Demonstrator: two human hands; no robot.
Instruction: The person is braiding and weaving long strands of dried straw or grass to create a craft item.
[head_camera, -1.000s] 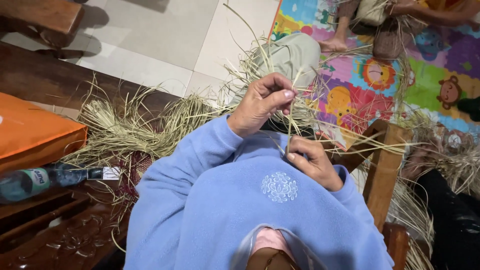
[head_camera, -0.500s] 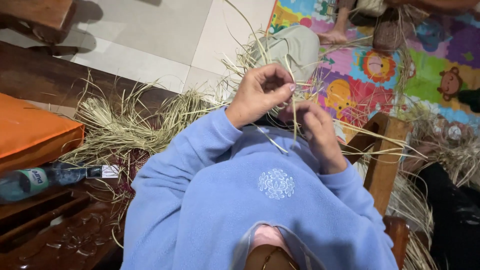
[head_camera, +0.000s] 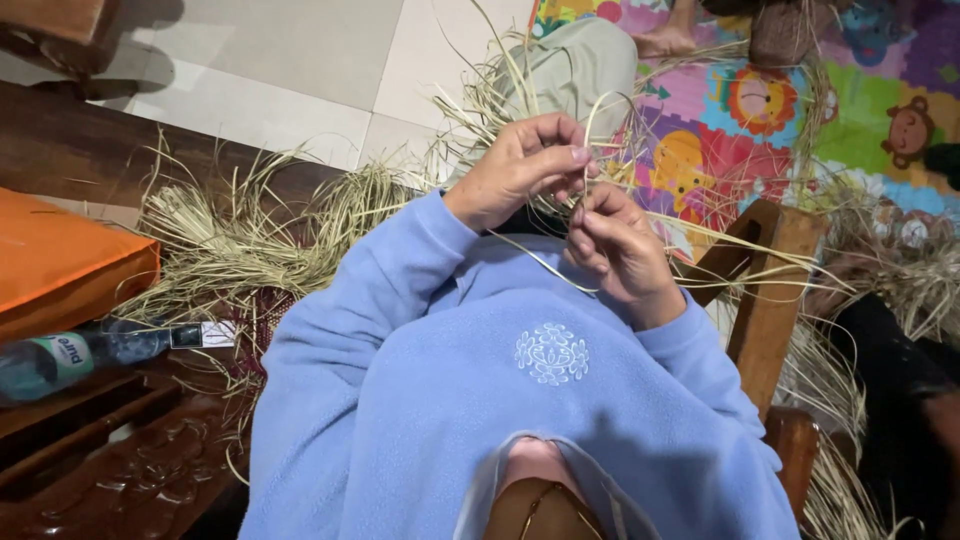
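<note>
Fingers (head_camera: 578, 213) pinched around straw strands (head_camera: 560, 272)

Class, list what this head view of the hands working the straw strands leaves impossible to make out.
- What the left hand and right hand are forming from the straw strands: hidden behind the fingers.
- Plastic bottle: cut off by the left edge.
- Another person's foot: cut off by the top edge.

Light blue fleece sweater (head_camera: 420, 400) with white embroidered floral emblem (head_camera: 551, 353), long sleeves

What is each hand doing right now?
Left hand: closed, pinching pale straw strands.
Right hand: closed, gripping the same straw strands.
</note>
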